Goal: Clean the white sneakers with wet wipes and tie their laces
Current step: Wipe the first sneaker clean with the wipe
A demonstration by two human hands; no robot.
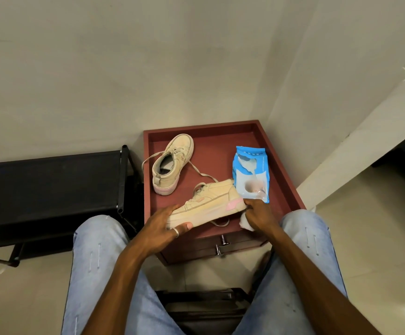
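Our left hand (165, 227) curls round the toe of the near sneaker (208, 204) at the cabinet (283, 175) front; our right hand (260, 213), fingers curled, seems to pinch a wipe (245, 224) by its heel.

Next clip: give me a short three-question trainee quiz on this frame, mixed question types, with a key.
1. True or false: the far sneaker stands on the cabinet top with its laces tied.
2. The left hand grips the near sneaker at: A) the heel, B) the toe end, C) the laces.
3. Fill in: the right hand, at the near sneaker's heel and beside the blue wipes pack, holds a white ____.

Key: 1 false, the laces trail loose; 2 B; 3 wipe.
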